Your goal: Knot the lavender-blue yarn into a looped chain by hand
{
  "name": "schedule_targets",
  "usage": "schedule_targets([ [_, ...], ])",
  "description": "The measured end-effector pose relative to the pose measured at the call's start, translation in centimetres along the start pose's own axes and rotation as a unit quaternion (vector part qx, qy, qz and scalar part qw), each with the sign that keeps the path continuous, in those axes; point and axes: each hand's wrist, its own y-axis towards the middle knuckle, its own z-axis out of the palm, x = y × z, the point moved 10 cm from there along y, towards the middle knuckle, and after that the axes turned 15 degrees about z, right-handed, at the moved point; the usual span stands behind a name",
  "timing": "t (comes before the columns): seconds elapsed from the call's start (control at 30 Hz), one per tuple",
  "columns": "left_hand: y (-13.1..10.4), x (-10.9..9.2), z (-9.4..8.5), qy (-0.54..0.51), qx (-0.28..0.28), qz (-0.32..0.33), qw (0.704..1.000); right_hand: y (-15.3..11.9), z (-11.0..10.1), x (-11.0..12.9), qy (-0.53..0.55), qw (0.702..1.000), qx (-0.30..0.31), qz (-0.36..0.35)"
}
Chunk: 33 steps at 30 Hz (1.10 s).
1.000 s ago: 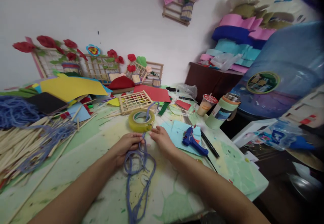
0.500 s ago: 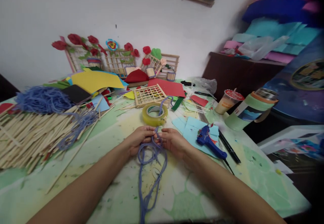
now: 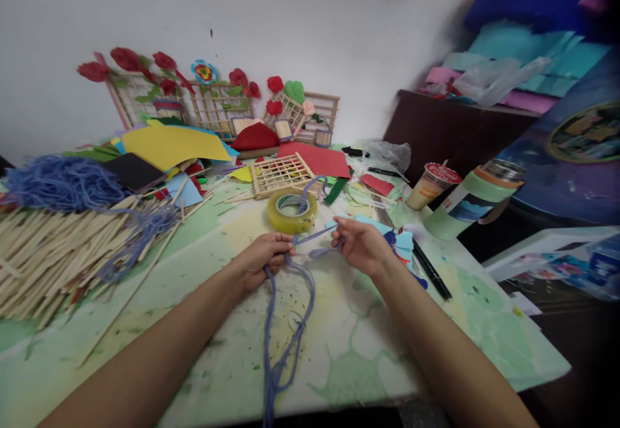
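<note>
Nearest you now, the blue yarn [image 3: 276, 376] trails in loose loops down the counter [image 3: 213, 337], on your side of the tape roll [image 3: 292, 223]. And here come your hands, apart, both busy! Your left hand [image 3: 265, 260], just short of the tape roll and a little left of it, pinches the yarn between thumb and fingers. Your right hand [image 3: 361, 247], near and to the right of the tape roll, has a strand nipped at its fingertips, and that strand runs across to your left hand. A second, blurred length droops under those right fingers.

Right of the tape roll, partly hidden behind your right hand, lies a blue glue gun [image 3: 419, 281], with black pens [image 3: 433, 273] just beside it. Way over left of the tape roll, there's a great spread of wooden sticks [image 3: 53, 260], and beyond them a heap of yarn [image 3: 62, 183].

Inside the tape roll, a strand rises and curls past its far rim. Just behind the tape roll sits a wooden lattice [image 3: 283, 175]; well right of it stand a lidded cup [image 3: 431, 189] and a green bottle [image 3: 467, 205]. Farthest back, beyond the tape roll: red paper flowers [image 3: 126, 59] along the wall [image 3: 281, 15].
</note>
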Motion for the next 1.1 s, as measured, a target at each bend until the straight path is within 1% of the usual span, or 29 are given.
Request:
schedule_targets([
  [0.07,-0.1,0.1,0.0,-0.002,-0.004,-0.007,1.000,-0.9,-2.3,3.9,0.024,0.995,-0.033,-0.088],
  [0.1,-0.1,0.1,0.0,-0.002,-0.004,-0.008,1.000,-1.6,-3.7,5.9,0.035,0.987,-0.060,-0.144],
  [0.13,-0.1,0.1,0.0,0.000,-0.002,-0.009,1.000,-2.6,-5.3,7.8,0.042,0.972,-0.098,-0.208],
  [0.17,-0.1,0.1,0.0,0.001,-0.001,-0.009,1.000,-3.7,-6.8,9.4,0.044,0.950,-0.147,-0.271],
  [0.2,-0.1,0.1,0.0,0.003,0.000,-0.009,1.000,-5.0,-8.2,10.5,0.032,0.921,-0.208,-0.328],
  [0.23,-0.1,0.1,0.0,0.004,0.002,-0.009,1.000,-6.2,-9.0,11.2,-0.003,0.886,-0.270,-0.376],
  [0.27,0.0,0.1,0.1,0.006,0.003,-0.009,1.000,-7.2,-9.1,11.6,-0.064,0.848,-0.328,-0.410],
  [0.3,0.0,0.1,0.1,0.007,0.003,-0.010,1.000,-7.9,-8.3,11.5,-0.145,0.807,-0.377,-0.431],
  [0.33,0.0,0.2,0.1,0.007,0.002,-0.010,1.000,-8.0,-6.9,11.1,-0.243,0.764,-0.407,-0.438],
  [0.37,0.0,0.2,0.1,0.008,0.002,-0.009,1.000,-7.7,-5.0,10.2,-0.339,0.722,-0.419,-0.435],
  [0.4,0.0,0.1,0.1,0.008,0.002,-0.008,1.000,-7.2,-3.2,9.0,-0.411,0.686,-0.419,-0.431],
  [0.43,0.0,0.2,0.1,0.008,0.003,-0.008,1.000,-6.4,-1.3,7.4,-0.468,0.667,-0.394,-0.426],
  [0.47,0.0,0.2,0.2,0.006,0.006,-0.009,1.000,-5.4,0.8,5.6,-0.517,0.665,-0.342,-0.418],
  [0.5,0.0,0.2,0.3,0.003,0.010,-0.010,1.000,-4.2,2.6,3.6,-0.553,0.674,-0.278,-0.403],
  [0.53,0.0,0.3,0.4,0.001,0.014,-0.011,1.000,-3.1,4.0,1.8,-0.570,0.692,-0.227,-0.380],
  [0.57,0.0,0.3,0.5,-0.001,0.014,-0.012,1.000,-2.1,4.9,0.5,-0.574,0.712,-0.198,-0.352],
  [0.63,-0.1,0.2,0.5,-0.002,0.008,-0.010,1.000,0.0,5.7,-1.4,-0.571,0.750,-0.168,-0.291],
  [0.73,-0.1,0.1,0.4,-0.003,0.003,-0.006,1.000,2.4,5.7,-2.1,-0.545,0.793,-0.157,-0.222],
  [0.8,0.0,0.1,0.5,0.000,0.010,-0.005,1.000,3.6,5.2,-2.2,-0.505,0.834,-0.142,-0.170],
  [0.87,0.0,0.2,0.5,0.008,0.017,-0.006,1.000,4.5,4.7,-2.9,-0.453,0.879,-0.110,-0.099],
  [0.9,0.0,0.3,0.5,0.012,0.020,-0.007,1.000,4.7,4.6,-3.4,-0.432,0.895,-0.090,-0.065],
  [0.97,0.0,0.3,0.5,0.018,0.024,-0.005,1.000,4.7,4.7,-4.3,-0.411,0.910,-0.047,-0.012],
  [1.03,0.0,0.4,0.5,0.020,0.025,-0.005,0.999,4.3,4.9,-4.8,-0.417,0.909,-0.023,0.022],
  [1.1,0.0,0.4,0.5,0.023,0.024,-0.005,0.999,4.0,4.7,-5.0,-0.432,0.900,-0.020,0.049],
])
